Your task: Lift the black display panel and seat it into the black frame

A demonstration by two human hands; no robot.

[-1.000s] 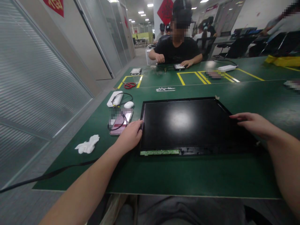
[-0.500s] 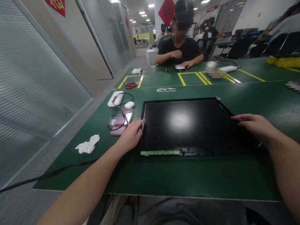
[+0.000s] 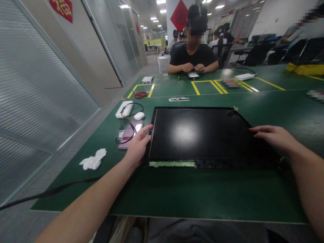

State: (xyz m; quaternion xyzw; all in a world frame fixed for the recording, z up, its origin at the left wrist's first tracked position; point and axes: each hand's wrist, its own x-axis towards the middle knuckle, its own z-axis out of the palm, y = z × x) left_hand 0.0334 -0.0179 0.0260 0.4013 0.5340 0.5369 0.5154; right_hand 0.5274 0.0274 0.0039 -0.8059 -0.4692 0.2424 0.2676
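A black LCD screen panel (image 3: 210, 138) lies face up in front of me, with a bright reflection near its middle. Along its near edge runs a green circuit board strip (image 3: 172, 164). My left hand (image 3: 138, 145) grips the panel's left edge, thumb and fingers at the frame. At the opposite side, my right hand (image 3: 274, 138) has its fingers pinched on the right edge. Under the panel, the fingertips are partly hidden. A small pale tab (image 3: 235, 108) sticks up at the far right corner.
Left of the panel are a phone (image 3: 131, 133) with a cable, a white mouse-like object (image 3: 139, 116), a white power bank (image 3: 124, 109) and crumpled tissue (image 3: 93, 160). Red-handled scissors (image 3: 140, 95) and thin white strips (image 3: 179, 99) lie beyond. A person (image 3: 193, 55) sits opposite.
The panel's left side has shifted slightly left and toward me, together with my left hand. My right hand stays at the right edge. The person opposite has brought both hands together over a small device.
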